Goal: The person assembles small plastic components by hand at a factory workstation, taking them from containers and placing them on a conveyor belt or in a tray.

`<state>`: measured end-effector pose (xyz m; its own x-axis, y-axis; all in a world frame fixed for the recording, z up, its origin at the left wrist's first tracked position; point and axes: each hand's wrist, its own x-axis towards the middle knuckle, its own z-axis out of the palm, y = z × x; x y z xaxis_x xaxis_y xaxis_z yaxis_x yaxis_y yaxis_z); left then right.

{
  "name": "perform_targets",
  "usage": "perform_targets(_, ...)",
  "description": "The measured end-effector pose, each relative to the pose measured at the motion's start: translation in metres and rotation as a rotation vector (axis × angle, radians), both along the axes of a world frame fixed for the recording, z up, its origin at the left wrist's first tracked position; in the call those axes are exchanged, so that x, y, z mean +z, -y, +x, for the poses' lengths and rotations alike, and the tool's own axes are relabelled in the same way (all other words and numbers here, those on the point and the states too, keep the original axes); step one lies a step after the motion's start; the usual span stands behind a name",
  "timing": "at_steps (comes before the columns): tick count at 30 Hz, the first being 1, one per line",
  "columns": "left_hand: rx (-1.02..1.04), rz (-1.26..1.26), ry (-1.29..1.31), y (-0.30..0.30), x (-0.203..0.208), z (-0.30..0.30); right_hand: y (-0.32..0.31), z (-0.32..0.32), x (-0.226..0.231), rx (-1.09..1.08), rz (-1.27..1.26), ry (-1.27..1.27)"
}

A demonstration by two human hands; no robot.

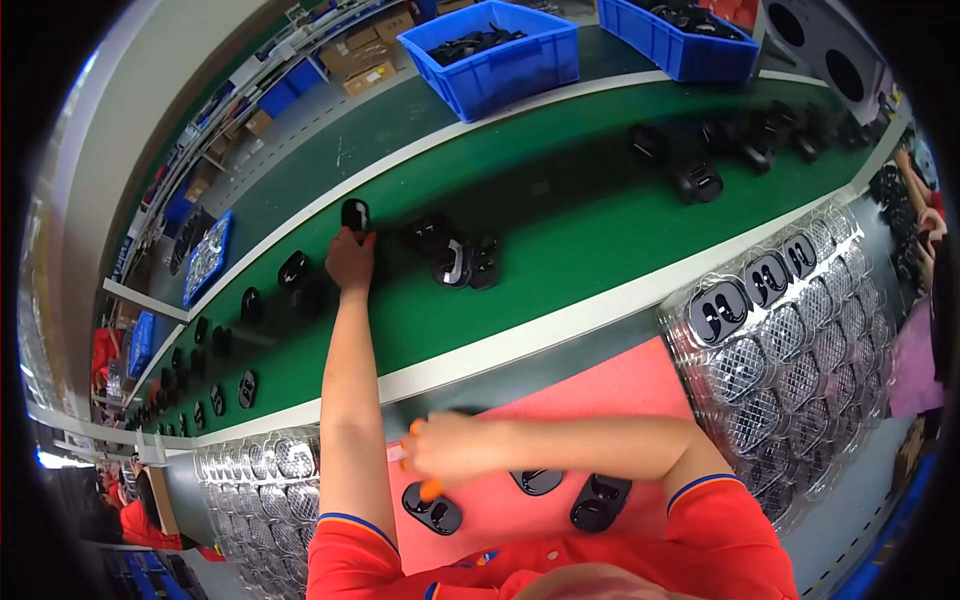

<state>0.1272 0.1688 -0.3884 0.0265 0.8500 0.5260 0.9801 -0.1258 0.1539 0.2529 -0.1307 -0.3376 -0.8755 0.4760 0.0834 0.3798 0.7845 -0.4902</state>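
My left hand [352,262] reaches out over the green conveyor belt [560,210], its fingers closed on a black rounded case [355,213] that looks like an earbud case. My right hand [445,450], smeared by motion, crosses above the pink mat [640,400]; orange covers sit on some of its fingertips, and I cannot make out whether it holds anything. Just below it on the mat lies a black oval case [432,508]. Farther right are another case [598,503] and one [538,481] partly hidden by my right forearm.
More black cases [455,262] are spread along the belt, left and right. Clear plastic trays [790,370] are stacked at right, three upper pockets filled; similar trays [270,480] stand at left. Blue bins [490,70] of black parts line the far side. Other people work at both edges.
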Motion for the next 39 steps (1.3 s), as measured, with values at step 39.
perform_targets(39, -0.786, -0.603, 2.030, 0.162, 0.025, 0.020, -0.104, 0.070, -0.023, -0.875, -0.820, -1.239)
